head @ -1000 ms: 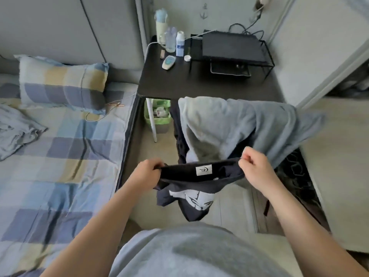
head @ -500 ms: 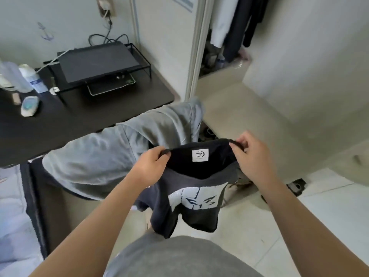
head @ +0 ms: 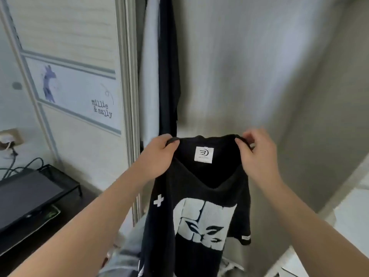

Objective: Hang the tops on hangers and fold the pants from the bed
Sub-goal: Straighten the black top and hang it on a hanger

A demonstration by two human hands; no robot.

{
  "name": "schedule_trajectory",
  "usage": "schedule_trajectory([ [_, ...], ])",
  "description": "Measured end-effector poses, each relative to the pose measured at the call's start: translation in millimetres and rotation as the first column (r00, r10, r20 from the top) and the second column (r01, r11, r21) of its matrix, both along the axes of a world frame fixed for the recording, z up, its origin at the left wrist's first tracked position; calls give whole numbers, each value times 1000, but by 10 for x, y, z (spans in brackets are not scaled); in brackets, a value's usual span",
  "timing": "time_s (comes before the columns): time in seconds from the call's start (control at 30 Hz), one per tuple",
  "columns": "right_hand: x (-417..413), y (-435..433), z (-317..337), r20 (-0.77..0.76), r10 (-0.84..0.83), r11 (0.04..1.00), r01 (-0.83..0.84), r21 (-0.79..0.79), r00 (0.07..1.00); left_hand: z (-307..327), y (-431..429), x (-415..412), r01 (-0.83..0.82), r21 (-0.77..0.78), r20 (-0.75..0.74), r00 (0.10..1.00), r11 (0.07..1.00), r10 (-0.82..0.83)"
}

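Hanging clothes (head: pixel 167 76) just beyond hands.

I see left hand (head: pixel 157 156) and right hand (head: pixel 257 156) pinching collar of black t-shirt (head: pixel 201 196), held up, print facing me; dark garment (head: pixel 168 76) hanging behind.

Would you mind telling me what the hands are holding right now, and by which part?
Both hands hold the black T-shirt by its neckline: left hand and right hand each pinch one side of it.
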State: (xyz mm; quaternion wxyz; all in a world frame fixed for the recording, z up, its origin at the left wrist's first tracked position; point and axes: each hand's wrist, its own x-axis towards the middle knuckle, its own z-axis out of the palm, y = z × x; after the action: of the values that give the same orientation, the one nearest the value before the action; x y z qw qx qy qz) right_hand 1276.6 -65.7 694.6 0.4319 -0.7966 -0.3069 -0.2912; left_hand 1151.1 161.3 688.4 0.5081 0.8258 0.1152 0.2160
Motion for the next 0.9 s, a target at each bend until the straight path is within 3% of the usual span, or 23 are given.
schedule_trajectory([
  [0.33, 590, 409, 1913, 284, -160, 987, 155, 41, 945, 1971, 546, 981, 65, 114, 299, 949, 991, -96],
  [0.53, 979, 376, 3139, 468, -333, 904, 418, -87, 819, 3063, 461, 1386, 118, 73, 367, 920, 990, -137],
  [0.67, 1159, 282, 3712, 601, -479, 734, 667, -127, 640, 3644, 299, 1664, 91, 103, 404, 906, 990, -125],
  [0.8, 1304, 136, 4136, 670, -596, 394, 888, -237, 443, 4026, 136, 1887, 85, 142, 444, 885, 986, -140],
  [0.9, 1409, 35, 4352, 743, -603, 205, 956, -210, 292, 4208, 22, 2027, 86, 180, 459, 874, 980, -161],
])
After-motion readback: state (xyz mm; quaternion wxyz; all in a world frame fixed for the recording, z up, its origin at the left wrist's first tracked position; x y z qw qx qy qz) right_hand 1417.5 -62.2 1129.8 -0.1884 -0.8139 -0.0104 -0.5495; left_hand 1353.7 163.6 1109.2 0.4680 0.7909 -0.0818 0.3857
